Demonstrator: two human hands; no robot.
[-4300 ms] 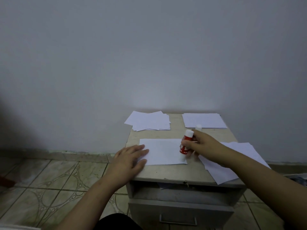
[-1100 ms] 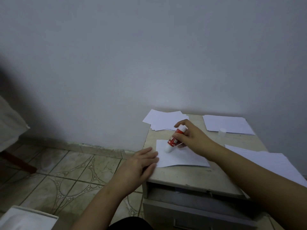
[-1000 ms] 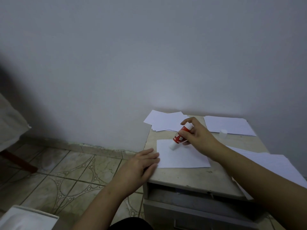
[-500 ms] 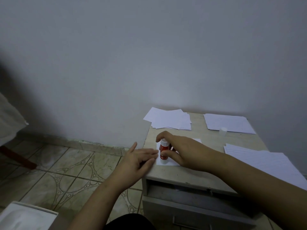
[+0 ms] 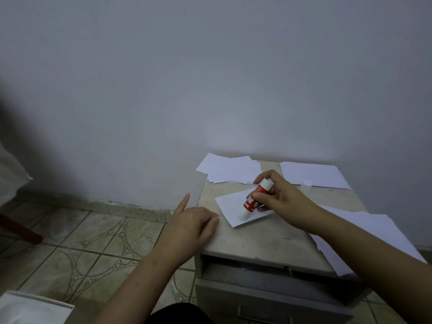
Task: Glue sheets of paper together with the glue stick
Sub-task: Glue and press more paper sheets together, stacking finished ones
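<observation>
**Glue stick tilted onto a skewed sheet**

While the right hand (image 5: 284, 202) is curling its fingers and thumb round the red glue stick (image 5: 256, 199), the stick is leaning with its white end up and back and its lower tip pressing on a single white sheet (image 5: 230, 206). That sheet is lying askew on the bench (image 5: 264, 239), one corner pointing toward the front edge, its right part hidden under the hand. The left hand (image 5: 191, 224) is sitting at the bench's left edge, just beside the sheet and apart from it, its fingers loosely bent and holding nothing, the forefinger sticking out toward the wall (image 5: 210, 78).

Behind the sheet, a loose stack of papers (image 5: 230, 169) is overhanging the back left corner of the bench, and a neater stack (image 5: 313, 175) is lying at the back right. A small pale cap (image 5: 306, 184) is standing in front of that right stack. Larger sheets (image 5: 374, 230) are spreading over the bench's right side and hanging past its front edge. Below the top, a drawer (image 5: 264, 298) is standing slightly pulled out above the tiled floor (image 5: 81, 242).
</observation>
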